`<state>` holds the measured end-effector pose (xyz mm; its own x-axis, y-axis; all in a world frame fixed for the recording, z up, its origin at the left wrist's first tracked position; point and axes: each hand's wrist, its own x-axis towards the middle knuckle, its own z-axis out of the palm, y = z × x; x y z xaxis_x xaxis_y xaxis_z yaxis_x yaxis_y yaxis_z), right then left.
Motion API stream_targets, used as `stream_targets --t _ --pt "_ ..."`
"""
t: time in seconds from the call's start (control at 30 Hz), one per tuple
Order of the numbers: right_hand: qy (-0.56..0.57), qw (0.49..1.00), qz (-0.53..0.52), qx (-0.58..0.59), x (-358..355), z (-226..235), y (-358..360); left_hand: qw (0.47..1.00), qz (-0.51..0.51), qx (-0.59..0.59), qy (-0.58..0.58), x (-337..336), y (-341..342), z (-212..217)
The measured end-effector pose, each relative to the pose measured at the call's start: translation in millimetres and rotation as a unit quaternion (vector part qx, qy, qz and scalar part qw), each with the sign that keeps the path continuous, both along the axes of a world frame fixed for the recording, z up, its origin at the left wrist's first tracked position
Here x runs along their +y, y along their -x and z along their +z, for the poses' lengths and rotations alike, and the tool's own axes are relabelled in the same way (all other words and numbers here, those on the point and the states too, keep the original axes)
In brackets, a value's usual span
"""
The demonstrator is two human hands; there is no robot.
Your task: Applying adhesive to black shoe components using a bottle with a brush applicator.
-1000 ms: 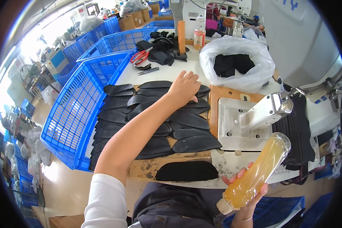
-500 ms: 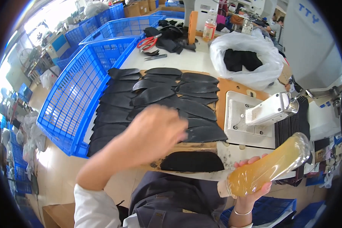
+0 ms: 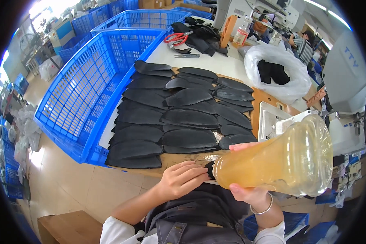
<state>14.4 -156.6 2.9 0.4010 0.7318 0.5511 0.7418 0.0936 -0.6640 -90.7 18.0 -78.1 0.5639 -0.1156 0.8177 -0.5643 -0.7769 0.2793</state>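
My right hand (image 3: 248,193) is wrapped round a clear plastic bottle (image 3: 272,160) of cloudy yellow liquid. The bottle lies tilted, its narrow end toward my left hand and its broad base up to the right. With fingers closed together, my left hand (image 3: 185,179) grips the left end of a black curved piece (image 3: 210,170) at the table's near edge. Most of that piece, and the bottle's mouth, are hidden behind the bottle. Beyond my hands, several black leaf-shaped pieces (image 3: 189,118) lie overlapped in rows on a brown board (image 3: 179,159).
A blue plastic basket (image 3: 75,95) borders the rows on the left. Farther back are red-handled scissors (image 3: 177,38), tweezers (image 3: 187,55) and a white plastic bag (image 3: 256,61) with black pieces inside. A white machine arm (image 3: 293,120) stands to the right, partly behind the bottle.
My left hand has come down from above the rows to the black piece at the near edge. The bottle has moved left and up, over that piece. The view has shifted.
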Motion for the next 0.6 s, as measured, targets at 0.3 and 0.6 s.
stream_targets --t 0.3,0.6 --pt "0.166 0.948 -0.142 -0.234 -5.9 19.7 8.5 0.999 0.022 0.002 0.024 -1.1 1.4 -6.8" --pt "-0.008 0.926 -0.378 -0.005 -88.2 -3.1 -1.6 0.999 0.035 -0.002 0.034 -4.5 -0.5 -11.5"
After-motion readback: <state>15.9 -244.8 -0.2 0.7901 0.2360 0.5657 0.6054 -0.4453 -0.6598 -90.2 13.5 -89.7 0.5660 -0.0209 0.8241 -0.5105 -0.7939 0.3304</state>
